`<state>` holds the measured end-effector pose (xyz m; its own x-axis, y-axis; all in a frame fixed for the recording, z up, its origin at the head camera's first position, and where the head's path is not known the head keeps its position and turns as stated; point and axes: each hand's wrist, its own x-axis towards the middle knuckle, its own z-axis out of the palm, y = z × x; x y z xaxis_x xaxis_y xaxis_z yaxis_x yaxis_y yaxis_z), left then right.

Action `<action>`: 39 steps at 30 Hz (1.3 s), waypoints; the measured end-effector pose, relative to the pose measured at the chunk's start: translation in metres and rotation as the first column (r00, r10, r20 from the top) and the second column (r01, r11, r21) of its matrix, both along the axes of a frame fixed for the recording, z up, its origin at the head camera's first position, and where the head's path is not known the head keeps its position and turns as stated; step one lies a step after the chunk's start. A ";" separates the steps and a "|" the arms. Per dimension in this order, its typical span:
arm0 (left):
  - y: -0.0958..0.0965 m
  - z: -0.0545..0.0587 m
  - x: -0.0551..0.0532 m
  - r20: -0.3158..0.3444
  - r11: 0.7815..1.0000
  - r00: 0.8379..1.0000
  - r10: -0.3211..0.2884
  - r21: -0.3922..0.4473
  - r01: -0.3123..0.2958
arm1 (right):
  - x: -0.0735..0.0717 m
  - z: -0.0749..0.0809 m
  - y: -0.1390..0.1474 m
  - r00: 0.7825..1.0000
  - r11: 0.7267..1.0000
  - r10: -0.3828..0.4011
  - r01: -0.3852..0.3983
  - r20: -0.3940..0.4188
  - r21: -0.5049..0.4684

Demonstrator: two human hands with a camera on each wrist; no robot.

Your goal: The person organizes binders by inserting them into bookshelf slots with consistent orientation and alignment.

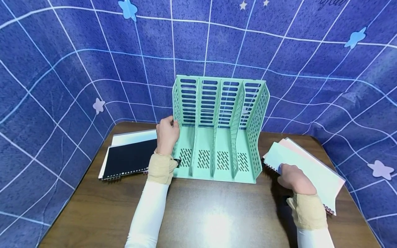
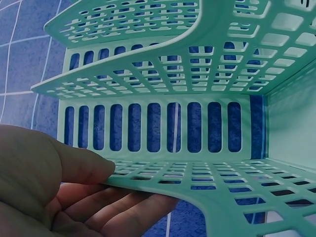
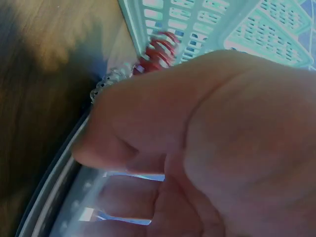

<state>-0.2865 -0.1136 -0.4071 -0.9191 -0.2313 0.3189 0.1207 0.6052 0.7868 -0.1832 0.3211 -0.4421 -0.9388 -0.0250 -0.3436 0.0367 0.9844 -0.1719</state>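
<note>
A mint-green file organizer (image 1: 204, 137) with upright slotted dividers stands in the middle of the table. My left hand (image 1: 168, 135) pinches its left side panel (image 2: 148, 177), the thumb on the inner face and the fingers on the outer. At the right, my right hand (image 1: 296, 179) grips the spiral edge of a pale green notebook (image 1: 310, 170), which lies on top of a small fanned stack. Seen in the right wrist view, the thumb is by the layered edge (image 3: 47, 197) and the fingers bend over the cover; the fingertips are blurred.
Left of the organizer lie a black spiral notebook (image 1: 130, 158) and a pale one (image 1: 133, 136) beneath it. A pink notebook (image 1: 286, 142) shows under the pale green one. Blue star-patterned cloth (image 1: 217, 41) hangs round the brown table (image 1: 198, 206).
</note>
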 end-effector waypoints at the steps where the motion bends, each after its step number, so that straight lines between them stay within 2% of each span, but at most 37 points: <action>1: 0.000 0.000 0.000 0.001 1.000 1.000 0.000 0.002 0.000 | 0.000 0.001 0.001 1.000 1.000 -0.005 0.005 -0.002 -0.001; 12: 0.000 -0.002 -0.002 -0.009 1.000 1.000 0.003 -0.003 -0.003 | 0.008 0.017 0.014 0.988 0.997 -0.040 0.031 -0.150 -0.067; 15: -0.001 -0.003 -0.002 -0.014 1.000 1.000 0.001 0.001 -0.001 | 0.014 0.025 0.020 0.973 0.996 -0.048 0.030 -0.224 -0.086; 18: -0.001 -0.004 -0.002 -0.018 1.000 1.000 -0.001 0.001 0.001 | 0.022 0.034 0.025 0.943 0.995 -0.053 0.023 -0.327 -0.095; 21: -0.001 -0.003 0.000 -0.014 1.000 1.000 -0.002 -0.003 0.002 | 0.031 0.042 0.028 0.884 0.993 -0.082 0.034 -0.460 -0.113; 25: -0.001 -0.003 0.000 -0.011 1.000 1.000 -0.003 -0.003 0.003 | 0.039 0.052 0.026 0.781 0.983 -0.165 0.083 -0.603 -0.161; 28: -0.001 -0.002 0.000 -0.019 1.000 1.000 -0.007 -0.002 0.007 | 0.041 0.058 0.020 0.710 0.969 -0.239 0.134 -0.662 -0.206; 31: -0.001 -0.002 0.000 -0.022 1.000 1.000 -0.008 -0.003 0.008 | 0.041 0.063 0.013 0.630 0.951 -0.305 0.165 -0.715 -0.260; 36: -0.001 -0.002 0.000 -0.024 1.000 1.000 -0.003 -0.005 0.002 | 0.041 0.067 -0.001 0.490 0.930 -0.365 0.146 -0.792 -0.338; 39: -0.001 -0.002 0.001 -0.018 1.000 1.000 -0.001 0.001 0.001 | 0.042 0.070 -0.009 0.427 0.914 -0.401 0.126 -0.811 -0.385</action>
<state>-0.2856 -0.1149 -0.4088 -0.9134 -0.2306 0.3354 0.1359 0.6041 0.7852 -0.1410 0.3121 -0.3723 -0.7113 0.3321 0.6194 -0.0140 0.8745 -0.4849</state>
